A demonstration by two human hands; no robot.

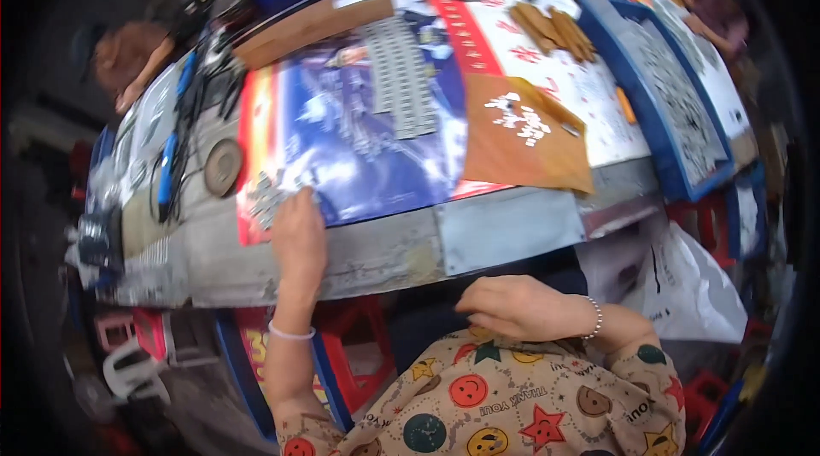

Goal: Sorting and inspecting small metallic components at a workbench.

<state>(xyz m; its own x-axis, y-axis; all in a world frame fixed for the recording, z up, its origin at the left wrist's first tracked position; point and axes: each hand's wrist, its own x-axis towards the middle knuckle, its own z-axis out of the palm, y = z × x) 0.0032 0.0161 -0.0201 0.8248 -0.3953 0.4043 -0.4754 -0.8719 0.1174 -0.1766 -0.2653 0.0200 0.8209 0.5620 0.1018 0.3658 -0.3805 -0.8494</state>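
Note:
My left hand (299,221) is at the table's near edge, fingers bent down and together beside a small heap of grey metal-looking pieces (263,198). Whatever its fingertips grip, if anything, is hidden. The heap lies on the red and orange border of a glossy blue printed sheet (342,166). Drawn back close to my body, my right hand (517,306) hovers in front of the table edge with its fingers curled inward; its palm side cannot be seen. Rows of small grey parts (399,80) lie in strips farther up the blue sheet.
A brown sheet (495,153) carries scattered small white pieces (523,119). To the right stands a blue tray (615,63) full of small parts. A blue-handled corded tool (168,166) and a round disc (224,167) lie left. Other people sit at both far sides.

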